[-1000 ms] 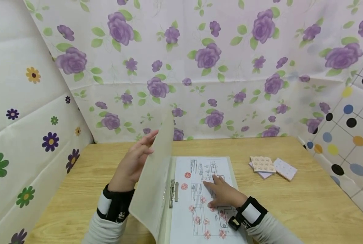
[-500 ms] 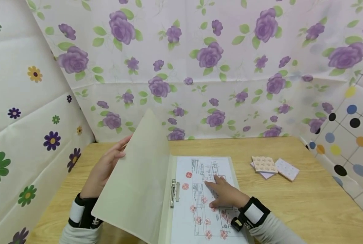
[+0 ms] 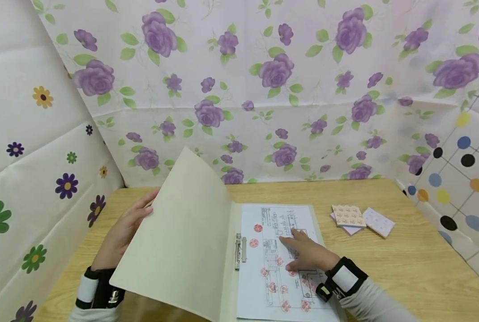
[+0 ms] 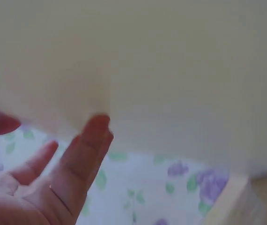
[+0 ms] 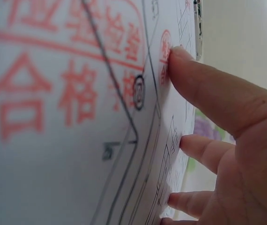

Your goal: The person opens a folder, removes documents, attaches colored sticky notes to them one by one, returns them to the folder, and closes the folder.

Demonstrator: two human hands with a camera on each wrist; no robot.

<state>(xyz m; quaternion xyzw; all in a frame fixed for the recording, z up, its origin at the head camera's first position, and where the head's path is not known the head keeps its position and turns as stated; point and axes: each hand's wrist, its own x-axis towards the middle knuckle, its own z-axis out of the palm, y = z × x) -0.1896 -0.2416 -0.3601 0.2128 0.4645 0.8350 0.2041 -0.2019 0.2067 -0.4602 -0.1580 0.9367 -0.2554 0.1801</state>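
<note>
A cream file folder lies opened on the table, its front cover [image 3: 187,241] raised and leaning left. My left hand [image 3: 122,232] is behind that cover at its left edge. In the left wrist view, extended fingers [image 4: 93,136] of that hand touch the cover's outer face, the thumb near its edge. On the right half lies a stack of papers [image 3: 251,286] with line drawings and red stamps, beside a metal clip [image 3: 239,251]. My right hand [image 3: 310,252] rests on the papers with spread fingers; in the right wrist view its thumb [image 5: 185,65] and fingertips touch the sheet.
Right of the folder, several small patterned pads lie on the wooden table [image 3: 392,268]: a peach one [image 3: 348,215] over a lilac one, and another lilac one [image 3: 378,222] alongside. Flowered cloth walls [image 3: 239,89] enclose the back and sides.
The cover has swung left from nearly upright to a wide lean, my left hand moving left with it. The folder and right hand appear slightly farther right in view.
</note>
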